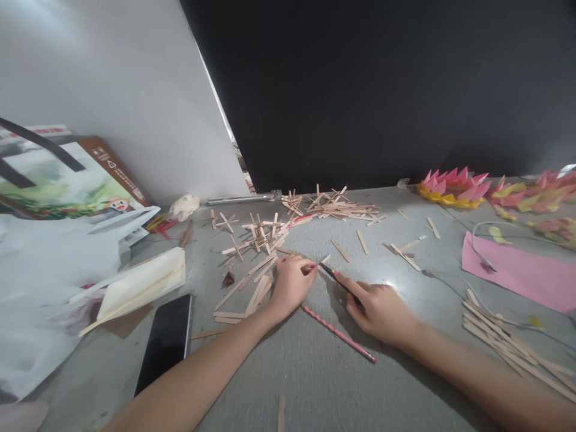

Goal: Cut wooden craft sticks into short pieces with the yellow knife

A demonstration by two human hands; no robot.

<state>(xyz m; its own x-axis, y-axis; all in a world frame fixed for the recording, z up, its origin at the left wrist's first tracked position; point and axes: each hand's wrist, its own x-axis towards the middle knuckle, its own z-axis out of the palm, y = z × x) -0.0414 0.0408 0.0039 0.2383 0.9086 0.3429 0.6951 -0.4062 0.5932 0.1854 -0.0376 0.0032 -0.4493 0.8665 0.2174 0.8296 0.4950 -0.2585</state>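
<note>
My left hand (pixel 290 282) rests on the grey table with thumb and fingers pinched on a small wooden craft stick (pixel 326 260), whose pale end sticks out to the right. My right hand (pixel 380 309) is closed around a dark utility knife (pixel 333 273) with a bit of yellow on it. The knife's front end meets the stick just beside my left fingertips. A red patterned pencil (pixel 339 334) lies between my forearms, its far end near my left wrist. Loose craft sticks (pixel 257 295) lie left of my left hand.
Behind my hands are piled craft sticks (pixel 342 207), several joined into crosses. A phone (pixel 165 342), a plastic bag (pixel 49 270) and a printed bag (pixel 76 174) stand left. Pink paper (pixel 517 270), a cable (pixel 483 261), more sticks and a folded-paper ring (pixel 454 189) lie right.
</note>
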